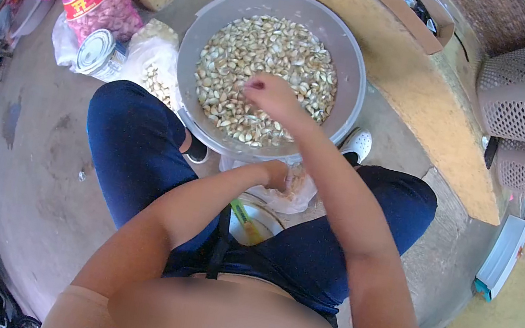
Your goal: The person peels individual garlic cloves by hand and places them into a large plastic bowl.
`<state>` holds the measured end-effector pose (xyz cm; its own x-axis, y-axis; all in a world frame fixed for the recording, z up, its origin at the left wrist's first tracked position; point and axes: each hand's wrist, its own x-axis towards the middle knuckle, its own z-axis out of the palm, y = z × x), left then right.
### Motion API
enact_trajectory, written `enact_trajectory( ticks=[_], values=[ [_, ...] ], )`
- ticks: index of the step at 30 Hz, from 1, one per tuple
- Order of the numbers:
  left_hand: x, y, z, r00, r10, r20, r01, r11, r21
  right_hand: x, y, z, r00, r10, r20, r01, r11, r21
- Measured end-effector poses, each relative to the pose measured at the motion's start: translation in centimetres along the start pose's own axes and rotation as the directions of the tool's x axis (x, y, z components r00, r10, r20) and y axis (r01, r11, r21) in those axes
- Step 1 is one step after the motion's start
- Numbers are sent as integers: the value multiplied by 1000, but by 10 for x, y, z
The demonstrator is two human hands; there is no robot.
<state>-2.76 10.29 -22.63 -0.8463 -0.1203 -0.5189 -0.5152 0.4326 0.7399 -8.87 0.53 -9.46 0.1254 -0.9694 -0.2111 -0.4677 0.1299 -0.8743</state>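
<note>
The right hand (273, 98) is curling its fingers above the pale pieces (272, 44) in the tub (191, 51), perhaps pinching one. Nearer the body, the left hand (277, 175) is touching the plastic bag (297, 200) (its fingertips are hiding, so I cannot tell their grip). Careful handling is calling for a light pinch.

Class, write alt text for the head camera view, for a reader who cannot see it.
Right hand over a large grey tub of small pale pieces; left hand at a translucent plastic bag by the tub's near side.
</note>
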Motion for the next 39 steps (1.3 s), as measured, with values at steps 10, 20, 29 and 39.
enact_trajectory(
  ticks=[10, 20, 29, 39],
  values=[
    [-23, 30, -23, 982, -115, 152, 172, 880, -442, -74, 71, -89, 977, 211, -7, -211, 977, -38],
    [-54, 87, -61, 942, -105, -319, -83, 848, -523, -124, 29, -89, 913, 245, 327, -148, 944, -294],
    [-72, 91, -78, 836, -7, -549, -229, 905, -360, -134, 20, -76, 990, 111, 89, -103, 990, -96],
    [-99, 102, -112, 835, -221, -504, -333, 527, -782, -126, -1, -76, 956, 12, -293, 30, 990, 139]
  ],
)
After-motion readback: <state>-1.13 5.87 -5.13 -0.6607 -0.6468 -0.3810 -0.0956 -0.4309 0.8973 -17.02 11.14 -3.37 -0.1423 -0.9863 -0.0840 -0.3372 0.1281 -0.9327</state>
